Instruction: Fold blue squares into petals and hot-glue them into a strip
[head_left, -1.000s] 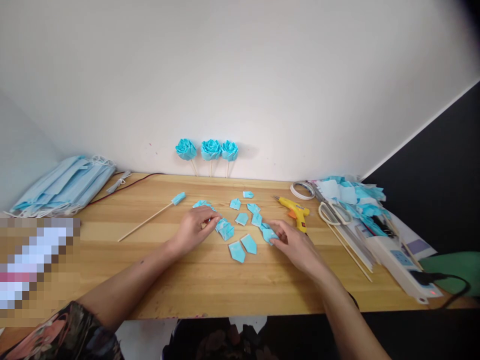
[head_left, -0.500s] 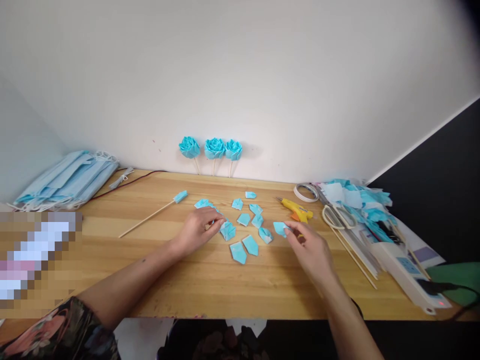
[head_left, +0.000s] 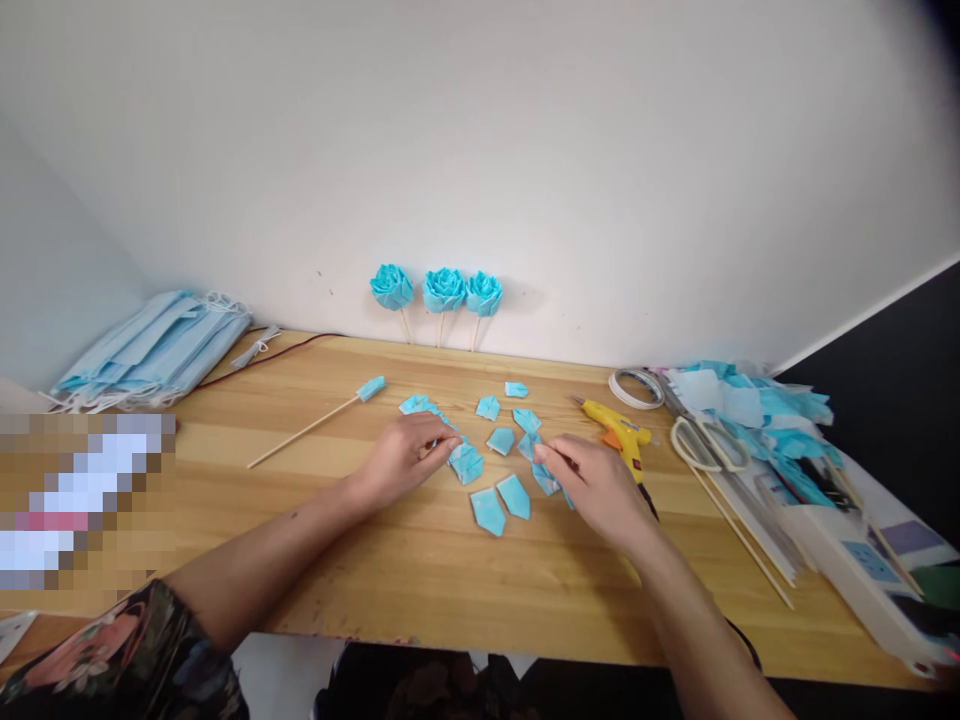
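Observation:
Several folded light-blue fabric petals lie in a loose cluster on the wooden table. Over the cluster's left side is my left hand, thumb and fingers pinched together beside a creased petal; what sits between the fingertips, if anything, is hidden. On the right side my right hand pinches the edge of another blue petal, with more petals partly under its fingers. A wooden stick with a blue rolled tip lies left of the petals.
Three blue fabric roses on sticks lean against the wall. A yellow glue gun, tape roll, scissors and power strip are at right, near blue scraps. Face masks are stacked at left.
My right hand has moved left and down to the right-hand petals; the petal it held up is now mostly hidden beneath it. My left hand stays beside its petal. The view has shifted slightly.

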